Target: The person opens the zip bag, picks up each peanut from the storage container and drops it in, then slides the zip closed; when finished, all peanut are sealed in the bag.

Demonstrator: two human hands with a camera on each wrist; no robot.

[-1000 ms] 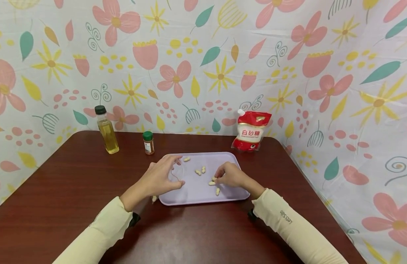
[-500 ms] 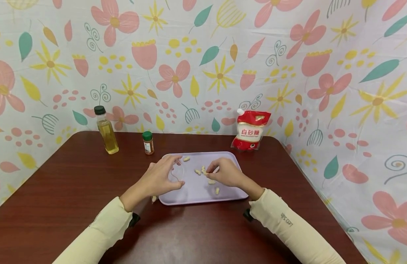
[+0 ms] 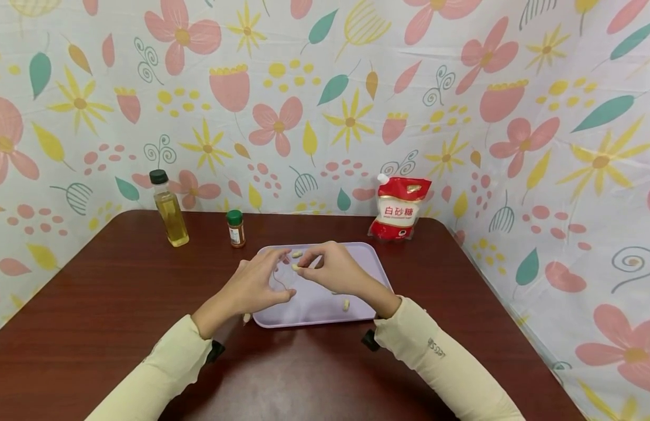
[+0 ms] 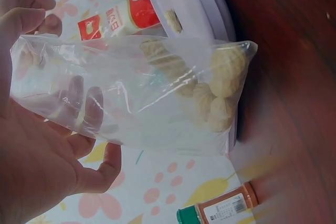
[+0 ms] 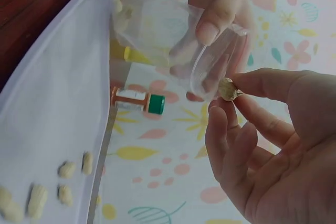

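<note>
Right grip (image 3: 332, 269) pinches a peanut (image 5: 228, 89) just beside the mouth of a clear bag (image 4: 157, 93), which the left grip (image 3: 258, 283) holds; bagged peanuts (image 4: 228, 72) sit at its bottom, and loose peanuts (image 5: 37, 201) lie on the tray (image 3: 303, 314).

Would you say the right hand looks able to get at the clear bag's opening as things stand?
Probably yes: the left hand holds the clear bag open, and the right hand, pinching a peanut, is close by, with nothing visibly in the way.
</note>
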